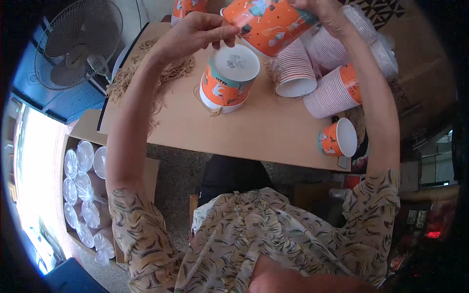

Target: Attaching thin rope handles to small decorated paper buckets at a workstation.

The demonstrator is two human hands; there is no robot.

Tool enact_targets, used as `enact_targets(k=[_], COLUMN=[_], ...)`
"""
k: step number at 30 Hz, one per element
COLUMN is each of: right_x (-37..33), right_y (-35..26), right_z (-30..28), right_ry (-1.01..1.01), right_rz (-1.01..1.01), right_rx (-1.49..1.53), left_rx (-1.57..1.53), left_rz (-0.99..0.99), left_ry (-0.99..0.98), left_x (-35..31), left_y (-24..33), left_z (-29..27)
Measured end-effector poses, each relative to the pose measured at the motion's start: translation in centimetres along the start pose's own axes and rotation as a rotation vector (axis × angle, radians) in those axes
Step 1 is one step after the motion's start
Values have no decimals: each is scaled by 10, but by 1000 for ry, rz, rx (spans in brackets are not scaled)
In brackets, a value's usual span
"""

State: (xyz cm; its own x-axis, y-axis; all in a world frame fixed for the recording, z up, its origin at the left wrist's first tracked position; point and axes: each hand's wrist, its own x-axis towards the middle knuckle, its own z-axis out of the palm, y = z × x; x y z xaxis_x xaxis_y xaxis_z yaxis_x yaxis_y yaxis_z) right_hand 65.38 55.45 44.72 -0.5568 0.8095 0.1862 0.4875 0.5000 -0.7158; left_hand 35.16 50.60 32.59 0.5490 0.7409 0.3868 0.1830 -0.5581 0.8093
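At the far side of the table, a large orange patterned paper cup (273, 27) is up between my hands, partly cut off by the frame. My right hand (320, 10) is closed on its upper right edge. The thumb and finger of my left hand (207, 31) are pinched together by its left edge; what is between them is too small to make out. Just below my left hand, an upside-down orange and teal cup (227, 90) stands with its white base up. Thin twine (215, 112) loops around its lower part.
A heap of tan twine (171, 71) lies on the table (264, 132), left. Nested cups (332, 93) and a single cup (339, 137) are right. A box (90, 251) of bagged cups (83, 188) sits lower left, near a fan (75, 46).
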Motion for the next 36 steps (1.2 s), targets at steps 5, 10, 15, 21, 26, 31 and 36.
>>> enact_targets(k=[5,10,15,21,26,31,36], right_x=[22,31,28,25,11,5,0], right_y=[40,69,61,66,63,64,68], right_z=[22,37,58,85,107,121,131], right_ry=[7,-136,-186,-177,-174,-176,-132], right_rz=[23,96,116,88,-49,-113,-215], right_rx=[82,-133,-211,-287,-321,-399,-471], left_rx=[132,177,453,797,877,1075,1205], left_rz=[38,-217,31,236,135,-24,50], left_ry=[19,-41,-104,-49,-178,-261,-138], left_x=[2,-19,-39,-66,-84,-81,-73], left_y=[-48,-72,-67,-99,-121,-120,-118], left_z=[-15,12,15,18,25,27,30])
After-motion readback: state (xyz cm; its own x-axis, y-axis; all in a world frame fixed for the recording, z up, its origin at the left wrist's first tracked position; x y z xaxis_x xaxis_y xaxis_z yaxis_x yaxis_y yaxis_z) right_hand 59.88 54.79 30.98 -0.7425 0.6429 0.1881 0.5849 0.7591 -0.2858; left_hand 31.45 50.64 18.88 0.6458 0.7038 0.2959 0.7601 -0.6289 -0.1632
